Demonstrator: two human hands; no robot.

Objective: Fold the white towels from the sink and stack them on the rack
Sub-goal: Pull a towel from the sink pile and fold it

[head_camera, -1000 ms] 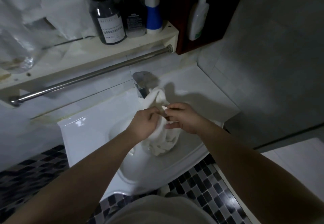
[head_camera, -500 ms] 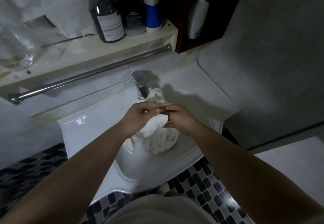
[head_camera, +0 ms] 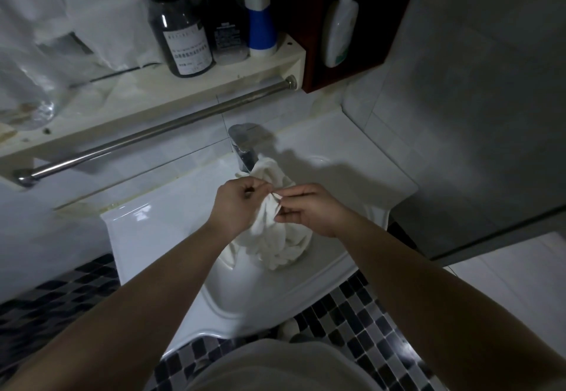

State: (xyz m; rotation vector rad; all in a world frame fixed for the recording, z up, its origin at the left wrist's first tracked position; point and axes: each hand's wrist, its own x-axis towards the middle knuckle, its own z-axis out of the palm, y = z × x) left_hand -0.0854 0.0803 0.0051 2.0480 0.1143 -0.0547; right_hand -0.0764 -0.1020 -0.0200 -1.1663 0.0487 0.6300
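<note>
Left hand (head_camera: 237,206) and right hand (head_camera: 309,210) pinch a towel (head_camera: 277,246) over the sink (head_camera: 147,228).
Both grips meet at its top edge; the crumpled rest hangs below.

The sink (head_camera: 147,231) has a smooth, glossy white glazed finish. The towel (head_camera: 284,246) in its basin is matt, creased white cloth. The faucet (head_camera: 243,148) behind the basin and the rail (head_camera: 153,131) above are polished metal. The floor tiles (head_camera: 352,308) below are glossy mosaic.

Dim, grainy view; glare on the sink (head_camera: 144,213), edges bowed, light perhaps from above left.
</note>
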